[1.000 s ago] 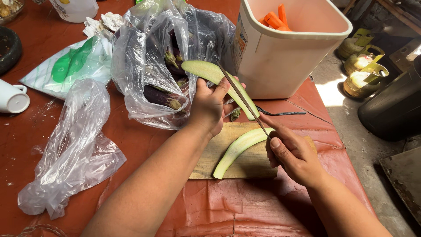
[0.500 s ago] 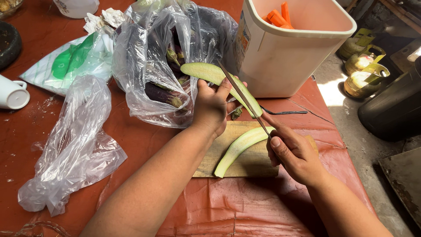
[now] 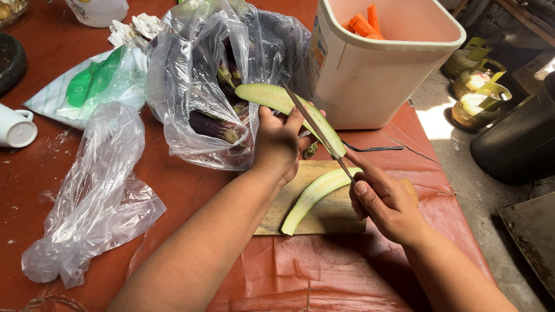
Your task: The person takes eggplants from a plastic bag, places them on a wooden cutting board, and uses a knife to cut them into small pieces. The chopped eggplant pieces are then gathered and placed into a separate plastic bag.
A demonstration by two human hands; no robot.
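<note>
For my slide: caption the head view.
Left hand holds eggplant half; right hand slices it with knife.

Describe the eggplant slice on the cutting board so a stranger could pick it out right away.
Find the white bucket on the red table; the wooden board lies just in front of it. The slice is the pale green curved strip lying flat on that board, unlike the other piece, which the left hand holds up against the knife.

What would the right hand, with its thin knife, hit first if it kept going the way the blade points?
Probably the clear plastic bag of dark eggplants, past the pale eggplant slice that the right hand's knife already crosses; depth is unclear.
</note>
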